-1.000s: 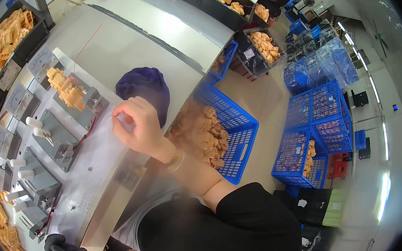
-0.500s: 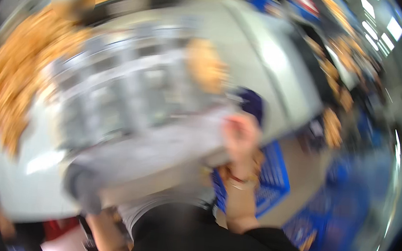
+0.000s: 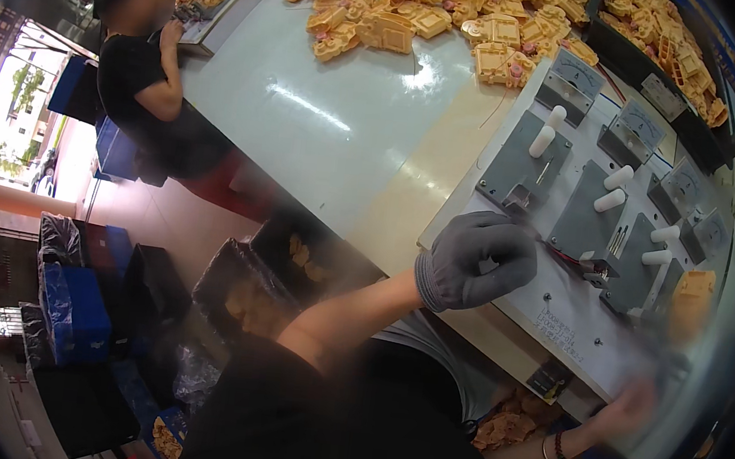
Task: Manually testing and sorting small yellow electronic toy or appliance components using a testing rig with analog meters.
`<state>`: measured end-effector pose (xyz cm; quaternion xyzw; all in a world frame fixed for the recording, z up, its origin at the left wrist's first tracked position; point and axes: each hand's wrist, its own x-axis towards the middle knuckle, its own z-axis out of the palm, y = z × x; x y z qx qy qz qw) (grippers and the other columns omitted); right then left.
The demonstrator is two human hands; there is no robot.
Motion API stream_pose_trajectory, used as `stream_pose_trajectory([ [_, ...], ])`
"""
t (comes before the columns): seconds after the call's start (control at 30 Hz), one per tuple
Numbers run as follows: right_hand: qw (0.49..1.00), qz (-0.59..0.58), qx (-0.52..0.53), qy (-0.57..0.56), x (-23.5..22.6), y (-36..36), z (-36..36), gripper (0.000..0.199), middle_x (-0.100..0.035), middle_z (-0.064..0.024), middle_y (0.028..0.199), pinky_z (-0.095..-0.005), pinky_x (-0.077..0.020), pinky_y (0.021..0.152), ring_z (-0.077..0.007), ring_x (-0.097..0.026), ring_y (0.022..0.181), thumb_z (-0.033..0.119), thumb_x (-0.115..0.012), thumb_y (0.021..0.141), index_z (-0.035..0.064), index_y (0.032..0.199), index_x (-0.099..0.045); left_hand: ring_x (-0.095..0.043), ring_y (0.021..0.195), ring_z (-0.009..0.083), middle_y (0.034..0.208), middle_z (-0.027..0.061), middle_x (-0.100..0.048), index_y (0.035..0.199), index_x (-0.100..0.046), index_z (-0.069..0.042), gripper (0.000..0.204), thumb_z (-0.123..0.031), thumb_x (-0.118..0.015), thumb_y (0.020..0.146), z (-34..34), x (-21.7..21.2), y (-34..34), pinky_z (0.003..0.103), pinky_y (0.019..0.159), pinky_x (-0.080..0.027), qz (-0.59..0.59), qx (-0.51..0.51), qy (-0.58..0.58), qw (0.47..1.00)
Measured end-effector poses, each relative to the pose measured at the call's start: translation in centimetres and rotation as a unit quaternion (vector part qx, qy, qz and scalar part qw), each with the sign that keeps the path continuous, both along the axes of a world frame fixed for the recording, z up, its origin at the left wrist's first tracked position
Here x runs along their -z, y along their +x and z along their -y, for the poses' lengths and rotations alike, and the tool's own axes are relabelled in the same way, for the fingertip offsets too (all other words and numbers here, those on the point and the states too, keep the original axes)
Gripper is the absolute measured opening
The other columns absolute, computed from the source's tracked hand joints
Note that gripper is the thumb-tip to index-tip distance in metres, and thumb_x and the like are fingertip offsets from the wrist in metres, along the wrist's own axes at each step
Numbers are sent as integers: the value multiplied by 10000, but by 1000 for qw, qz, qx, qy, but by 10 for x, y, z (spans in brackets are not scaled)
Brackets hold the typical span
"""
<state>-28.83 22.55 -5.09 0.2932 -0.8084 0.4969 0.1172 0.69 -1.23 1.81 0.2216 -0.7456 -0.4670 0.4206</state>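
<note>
My left hand (image 3: 479, 261), in a grey glove, hovers over the near edge of a white test board (image 3: 547, 307). Its fingers curl in toward the thumb, and nothing shows between them. My right hand (image 3: 634, 408), with bracelets on the wrist, is smeared by motion at the board's near right end; its fingers cannot be made out. A blurred dark patch (image 3: 667, 361) lies just beyond it. On the board stand several grey fixture blocks (image 3: 586, 212) with white pegs (image 3: 542, 140) and analog dial meters (image 3: 574, 76). A yellow-orange plastic part (image 3: 692, 298) sits at the board's right end.
Yellow-orange plastic parts (image 3: 413, 10) are heaped at the table's far side, beside a black bin (image 3: 668, 95) full of them. Another person (image 3: 145, 85) stands at the table's left. Below are black lined crates (image 3: 241, 283) and blue bins (image 3: 77, 311).
The view has swung left, so the board now lies to the right and the other person shows. My gloved left hand now appears raised over the board's edge; my right hand is still blurred.
</note>
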Motion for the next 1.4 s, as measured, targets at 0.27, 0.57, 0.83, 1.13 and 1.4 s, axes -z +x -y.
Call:
stream_pose_trajectory([
  [0.27, 1000, -24, 8, 11, -5, 8, -2, 203, -561, 18, 805, -198, -368, 639, -55, -436, 704, 176, -622, 951, -27, 950, -621, -573, 660, 187, 750, 74, -607, 841, -666, -48, 74, -94, -677, 784, 1, 2, 1, 290, 602, -453, -1, 12, -7, 1000],
  [0.57, 1000, -13, 19, 2, -5, 6, -4, 194, -556, 26, 797, -196, -356, 625, -49, -427, 694, 175, -623, 949, -19, 947, -625, -571, 663, 192, 737, 71, -598, 843, -665, -54, 84, -112, -678, 783, -1, 1, -1, 297, 605, -453, 6, 10, -15, 1000],
  [0.83, 998, -11, 20, -57, -1, 5, 3, 102, -546, 25, 789, -193, -345, 600, -48, -422, 681, 91, -606, 925, -10, 935, -618, -574, 662, 194, 746, 69, -603, 842, -665, -56, 75, -108, -675, 789, -1, 1, -1, 300, 606, -457, 9, 3, -18, 1000],
  [1.13, 996, 19, 3, -87, -1, 10, 7, 56, -524, 31, 775, -186, -325, 594, -48, -413, 675, 46, -589, 904, -4, 912, -609, -579, 652, 246, 712, 91, -595, 814, -633, -50, 76, -108, -678, 794, -4, -1, 1, 331, 589, -462, 28, -11, -22, 999],
  [1.4, 996, 31, -22, -82, -7, 13, 6, 35, -516, 27, 756, -185, -323, 579, -47, -416, 654, 30, -584, 883, -2, 894, -591, -592, 607, 206, 698, 87, -608, 767, -663, -38, 63, -12, -643, 713, -4, -3, -4, 306, 590, -474, 49, -31, -30, 998],
])
